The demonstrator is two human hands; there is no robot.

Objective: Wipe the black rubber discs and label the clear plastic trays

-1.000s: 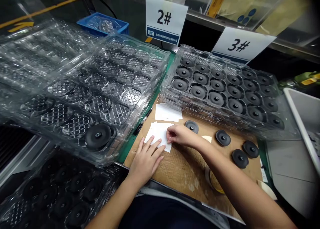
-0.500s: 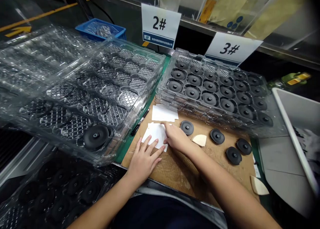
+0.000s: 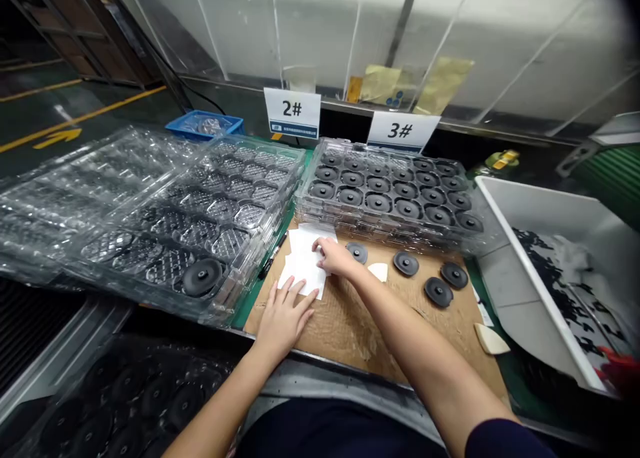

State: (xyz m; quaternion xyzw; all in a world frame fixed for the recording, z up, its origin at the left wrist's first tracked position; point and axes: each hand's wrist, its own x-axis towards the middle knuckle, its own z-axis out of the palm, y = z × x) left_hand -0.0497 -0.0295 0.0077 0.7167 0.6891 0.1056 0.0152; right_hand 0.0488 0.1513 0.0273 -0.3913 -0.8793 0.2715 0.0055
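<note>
Sheets of white paper (image 3: 299,276) lie overlapping on the brown board in front of me. My left hand (image 3: 280,325) rests flat with its fingers spread, the fingertips touching the near edge of the paper. Over the right side of the sheets, my right hand (image 3: 334,257) has its fingers bent and closed on the paper; its thumb and fingertips are partly hidden. Just right of that hand lie a black round disc (image 3: 357,251) with a raised centre and a cream wedge-shaped pad (image 3: 379,271).
More black discs (image 3: 405,263) lie on the board (image 3: 365,331). Clear plastic trays stand left (image 3: 235,245) and behind (image 3: 380,221), the rear one holding many discs. A second cream pad (image 3: 491,340) and a grey bin (image 3: 545,298) are right. A black pen (image 3: 270,261) lies left.
My view has tilted upward. My right hand has shifted from the near sheet's edge toward the rear sheets, and the papers now overlap. My left hand stays spread by the near edge.
</note>
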